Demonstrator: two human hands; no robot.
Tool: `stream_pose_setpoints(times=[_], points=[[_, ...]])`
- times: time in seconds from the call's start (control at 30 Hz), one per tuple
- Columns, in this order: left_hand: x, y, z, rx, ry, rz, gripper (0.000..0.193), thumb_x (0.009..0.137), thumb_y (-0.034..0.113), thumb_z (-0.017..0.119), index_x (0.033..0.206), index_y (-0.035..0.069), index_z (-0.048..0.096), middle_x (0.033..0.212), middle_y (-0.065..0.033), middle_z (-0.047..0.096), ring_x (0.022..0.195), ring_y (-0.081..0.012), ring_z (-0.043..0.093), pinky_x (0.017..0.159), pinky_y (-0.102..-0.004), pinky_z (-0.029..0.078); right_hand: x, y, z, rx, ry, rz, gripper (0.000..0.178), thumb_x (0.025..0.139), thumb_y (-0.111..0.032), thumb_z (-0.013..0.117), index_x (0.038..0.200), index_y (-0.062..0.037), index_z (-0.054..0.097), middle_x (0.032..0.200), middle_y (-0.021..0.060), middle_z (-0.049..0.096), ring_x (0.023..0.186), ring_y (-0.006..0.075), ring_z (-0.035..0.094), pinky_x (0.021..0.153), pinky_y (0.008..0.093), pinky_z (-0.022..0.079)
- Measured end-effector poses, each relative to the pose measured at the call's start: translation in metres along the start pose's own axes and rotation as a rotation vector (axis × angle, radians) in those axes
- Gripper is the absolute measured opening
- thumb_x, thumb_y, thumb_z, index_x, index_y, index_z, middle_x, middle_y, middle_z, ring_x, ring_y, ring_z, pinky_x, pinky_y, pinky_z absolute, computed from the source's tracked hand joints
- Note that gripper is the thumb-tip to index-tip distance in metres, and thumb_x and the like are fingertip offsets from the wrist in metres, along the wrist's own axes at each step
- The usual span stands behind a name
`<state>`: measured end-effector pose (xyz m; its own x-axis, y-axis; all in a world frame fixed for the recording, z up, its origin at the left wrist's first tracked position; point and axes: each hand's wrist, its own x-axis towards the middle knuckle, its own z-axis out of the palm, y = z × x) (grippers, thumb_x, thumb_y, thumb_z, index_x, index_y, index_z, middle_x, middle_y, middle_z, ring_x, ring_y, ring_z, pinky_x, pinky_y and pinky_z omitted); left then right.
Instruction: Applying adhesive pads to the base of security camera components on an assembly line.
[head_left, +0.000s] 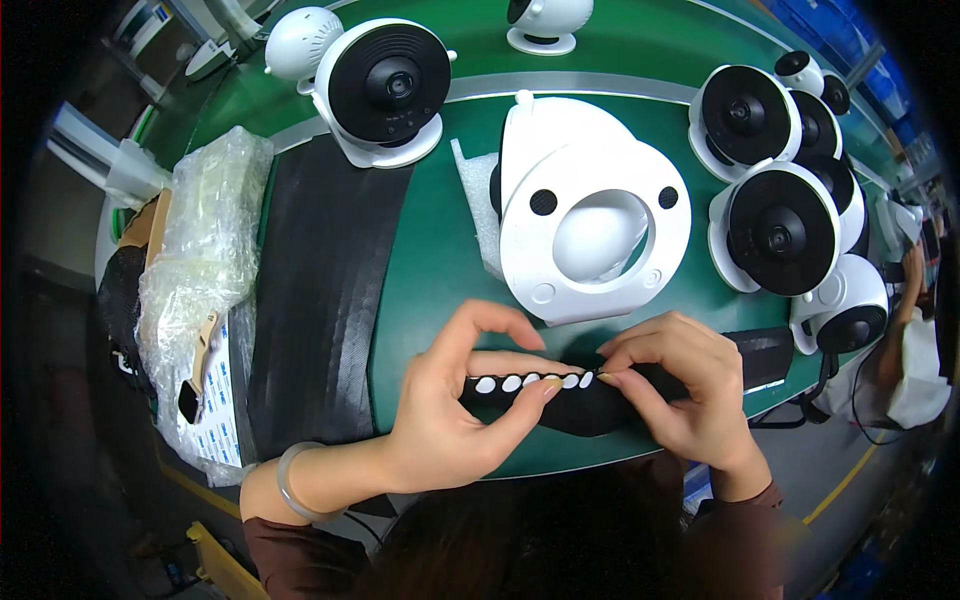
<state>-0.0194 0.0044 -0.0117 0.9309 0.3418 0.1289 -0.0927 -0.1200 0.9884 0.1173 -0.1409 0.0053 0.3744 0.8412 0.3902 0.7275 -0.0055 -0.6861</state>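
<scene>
My left hand [465,400] is closed on a narrow black strip [497,384] with a row of several white round dots, thumb in front and fingers behind. At the strip's right end my right hand [680,385] pinches thumb and fingertips together; whether a dot is between them is too small to tell. Dark material hangs below the strip. Just beyond my hands a white plastic housing [520,240] stands with its base plate facing me. The plate has a large round opening, two black round pads [543,202] near its upper side and two bare round recesses lower down.
White fan-like devices with black round fronts stand at the back left [390,85] and in a group at right [783,230]. A black mat [320,290] and a bubble-wrap bundle [205,230] lie at left, a wristwatch [190,400] on the wrap. Another person's arm [912,290] shows far right.
</scene>
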Motion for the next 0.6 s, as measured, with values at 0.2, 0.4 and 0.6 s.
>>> stream_pose_setpoints(times=[0.2,0.4,0.6], points=[[0.004,0.006,0.000,-0.042,0.106,0.080,0.051,0.074,-0.005,0.058,0.117,-0.005,0.030,0.095,-0.0122,0.057,0.082,-0.0167,0.061,0.070,-0.0211,0.045,0.007,-0.019,-0.006,-0.060,0.098,-0.086,0.014,0.059,0.003,0.064,0.070,-0.0003,0.056,0.088,0.0118,0.059,0.075,0.0246,0.057,0.063,0.0284,0.045],[0.011,-0.001,-0.005,0.051,0.100,0.048,0.032,0.074,-0.002,0.056,0.106,-0.004,0.051,0.092,-0.0113,0.064,0.085,-0.0139,0.060,0.075,-0.0237,0.045,0.012,-0.046,-0.016,0.003,-0.020,0.169,0.014,0.057,-0.009,0.061,0.060,0.0023,0.053,0.092,0.0189,0.057,0.078,0.0204,0.056,0.066,0.0258,0.044],[0.011,-0.002,-0.003,0.078,0.073,0.101,0.037,0.074,-0.003,0.056,0.110,-0.003,0.049,0.092,-0.0119,0.063,0.088,-0.0166,0.061,0.076,-0.0243,0.045,0.032,-0.030,0.006,-0.137,0.266,-0.035,0.008,0.064,0.004,0.059,0.071,0.0021,0.057,0.098,0.0114,0.056,0.079,0.0139,0.050,0.067,0.0208,0.039]])
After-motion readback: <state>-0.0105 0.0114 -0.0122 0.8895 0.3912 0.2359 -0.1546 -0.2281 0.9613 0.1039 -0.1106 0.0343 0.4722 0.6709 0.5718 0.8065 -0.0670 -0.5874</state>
